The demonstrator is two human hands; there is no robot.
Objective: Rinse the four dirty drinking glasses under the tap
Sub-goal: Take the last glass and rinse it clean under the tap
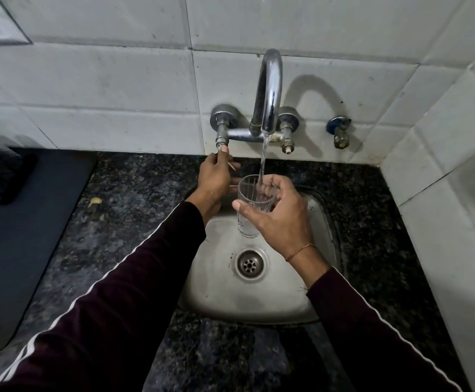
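Fingers [270, 185] of right hand [280, 219] gripped clear ribbed drinking glass [252, 206] under stream; left hand [216, 176] pinched chrome tap valve [221, 142]. Best kept centred, flow moderate.

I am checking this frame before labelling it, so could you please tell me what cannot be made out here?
- Other three glasses: none in the head view; only one glass, gripped by the right hand.
- Left tap valve: its handle is covered by the left hand.
- Dirt on the glass: too fine to tell.
- Dark object at far left: cut off by the edge.
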